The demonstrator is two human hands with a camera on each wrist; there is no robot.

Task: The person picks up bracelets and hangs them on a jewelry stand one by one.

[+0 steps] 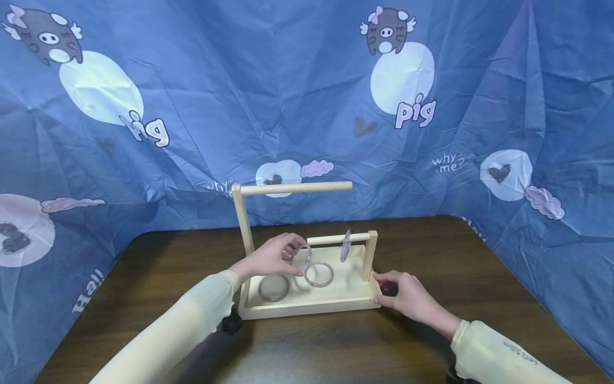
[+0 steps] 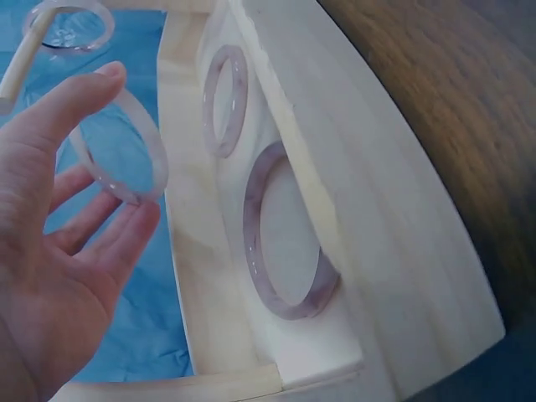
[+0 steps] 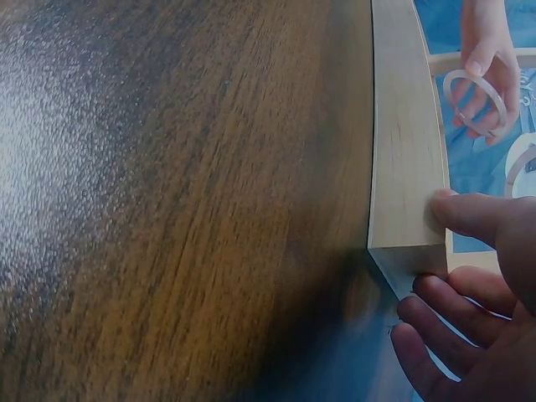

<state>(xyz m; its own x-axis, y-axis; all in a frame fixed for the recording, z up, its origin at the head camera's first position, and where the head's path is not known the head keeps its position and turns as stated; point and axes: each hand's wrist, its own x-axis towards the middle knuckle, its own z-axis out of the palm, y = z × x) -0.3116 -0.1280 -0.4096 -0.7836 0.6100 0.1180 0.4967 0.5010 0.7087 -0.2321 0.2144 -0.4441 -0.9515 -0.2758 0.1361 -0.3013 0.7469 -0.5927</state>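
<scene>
My left hand [image 1: 273, 257] pinches a pale translucent bangle [image 2: 157, 155] between thumb and fingertips, near the free end of a short wooden bar [image 1: 331, 239]. On that bar hangs another bangle [image 1: 346, 246]. Two more lie flat in the tray of the wooden display stand [image 1: 312, 309]: one bangle [image 2: 239, 100] near the middle, and a darker purplish bangle [image 2: 254, 226] toward the left end. With thumb and fingers, my right hand [image 1: 408, 297] grips the tray's front right corner, seen close in the right wrist view at the tray wall [image 3: 406, 126].
A taller wooden post with a long crossbar [image 1: 297, 188] rises from the stand's left end, its bar reaching right above the left hand. The stand rests on a dark brown wooden table [image 1: 307, 346]. A blue printed cloth [image 1: 297, 106] hangs behind.
</scene>
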